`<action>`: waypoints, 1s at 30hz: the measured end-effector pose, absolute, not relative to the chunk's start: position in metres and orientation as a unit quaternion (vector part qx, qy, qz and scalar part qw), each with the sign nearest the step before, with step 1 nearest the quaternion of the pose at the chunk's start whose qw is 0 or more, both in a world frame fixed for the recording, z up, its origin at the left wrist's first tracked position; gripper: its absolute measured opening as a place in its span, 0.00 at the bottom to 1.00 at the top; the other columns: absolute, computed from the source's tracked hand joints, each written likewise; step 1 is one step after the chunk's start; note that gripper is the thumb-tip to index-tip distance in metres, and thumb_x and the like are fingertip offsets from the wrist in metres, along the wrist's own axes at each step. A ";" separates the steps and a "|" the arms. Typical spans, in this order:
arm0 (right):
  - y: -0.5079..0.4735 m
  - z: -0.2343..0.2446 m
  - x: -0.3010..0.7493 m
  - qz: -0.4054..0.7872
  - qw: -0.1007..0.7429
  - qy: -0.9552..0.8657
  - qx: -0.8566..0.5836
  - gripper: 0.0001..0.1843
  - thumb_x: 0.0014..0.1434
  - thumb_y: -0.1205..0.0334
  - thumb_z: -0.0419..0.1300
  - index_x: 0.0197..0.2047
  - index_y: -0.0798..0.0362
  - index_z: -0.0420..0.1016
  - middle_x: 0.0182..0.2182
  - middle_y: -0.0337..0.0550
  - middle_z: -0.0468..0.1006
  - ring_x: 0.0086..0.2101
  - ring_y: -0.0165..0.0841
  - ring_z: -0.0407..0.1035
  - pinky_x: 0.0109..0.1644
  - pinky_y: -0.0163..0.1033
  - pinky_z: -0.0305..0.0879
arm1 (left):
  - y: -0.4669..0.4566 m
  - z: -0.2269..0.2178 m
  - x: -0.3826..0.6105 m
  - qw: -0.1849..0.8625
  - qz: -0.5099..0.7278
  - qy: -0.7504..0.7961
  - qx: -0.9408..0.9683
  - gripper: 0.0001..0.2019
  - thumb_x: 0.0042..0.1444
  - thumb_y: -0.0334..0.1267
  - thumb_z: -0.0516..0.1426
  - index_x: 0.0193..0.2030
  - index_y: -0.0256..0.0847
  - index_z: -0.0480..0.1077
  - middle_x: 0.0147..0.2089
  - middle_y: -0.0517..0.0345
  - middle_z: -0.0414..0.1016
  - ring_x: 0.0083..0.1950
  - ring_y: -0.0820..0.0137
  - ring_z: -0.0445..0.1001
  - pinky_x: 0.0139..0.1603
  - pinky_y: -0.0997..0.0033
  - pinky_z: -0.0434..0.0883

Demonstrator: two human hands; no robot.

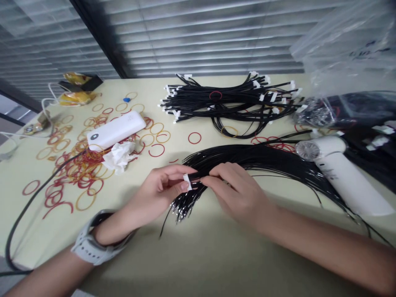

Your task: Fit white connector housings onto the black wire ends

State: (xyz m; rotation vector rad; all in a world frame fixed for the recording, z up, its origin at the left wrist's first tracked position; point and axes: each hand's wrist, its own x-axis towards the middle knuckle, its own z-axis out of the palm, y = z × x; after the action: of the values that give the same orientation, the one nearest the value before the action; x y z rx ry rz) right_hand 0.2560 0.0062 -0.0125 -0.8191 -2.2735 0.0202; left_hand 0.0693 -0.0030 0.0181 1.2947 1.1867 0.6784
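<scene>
Between thumb and fingers, my left hand pinches a small white connector with short black leads at its right side. My right hand is closed close beside it, fingertips pinching a thin black wire at the connector; the exact grip is partly hidden by the fingers. Under and behind both hands a large bundle of loose black wires curves across the table to the right. The bundle's shiny bare-looking ends fan out just below my left fingertips.
Rubber bands, red and yellow, lie scattered at left around a white power bank and crumpled tissue. Behind lie bundled cables with white connectors. A white handheld fan rests on wires at right, near plastic bags.
</scene>
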 end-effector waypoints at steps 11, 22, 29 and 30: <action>0.006 -0.008 0.252 -0.002 0.340 -0.882 -0.325 0.14 0.58 0.72 0.49 0.26 0.59 0.72 0.22 0.42 0.66 0.25 0.26 0.55 0.29 0.34 0.52 | -0.004 0.017 0.069 0.574 0.288 0.517 0.565 0.11 0.53 0.31 0.56 0.44 0.36 0.68 0.33 0.58 0.71 0.30 0.78 0.65 0.28 0.83 0.63; 0.002 -0.016 0.247 0.029 0.375 -0.872 -0.312 0.13 0.57 0.74 0.48 0.26 0.58 0.70 0.23 0.42 0.66 0.26 0.27 0.56 0.29 0.34 0.54 | -0.006 0.018 0.074 0.588 0.283 0.510 0.560 0.11 0.53 0.32 0.56 0.43 0.35 0.68 0.29 0.57 0.70 0.28 0.76 0.65 0.25 0.81 0.62; -0.001 0.002 0.251 0.154 0.423 -0.802 -0.393 0.12 0.60 0.60 0.49 0.28 0.56 0.65 0.23 0.39 0.65 0.24 0.23 0.60 0.26 0.30 0.58 | -0.004 0.022 0.073 0.599 0.296 0.492 0.558 0.10 0.54 0.33 0.56 0.44 0.35 0.68 0.36 0.54 0.73 0.34 0.75 0.69 0.32 0.81 0.66; -0.001 0.003 0.251 0.176 0.424 -0.793 -0.401 0.11 0.60 0.60 0.49 0.28 0.56 0.64 0.23 0.38 0.65 0.24 0.23 0.60 0.26 0.29 0.58 | -0.005 0.022 0.073 0.598 0.297 0.493 0.558 0.11 0.54 0.33 0.56 0.44 0.35 0.68 0.36 0.55 0.73 0.34 0.75 0.69 0.32 0.81 0.66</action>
State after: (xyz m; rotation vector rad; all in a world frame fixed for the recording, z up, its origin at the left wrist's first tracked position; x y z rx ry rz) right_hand 0.2513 -0.0009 0.0031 -1.0040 -1.9842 0.4397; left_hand 0.0730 -0.0046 0.0223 1.2947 1.1429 0.6898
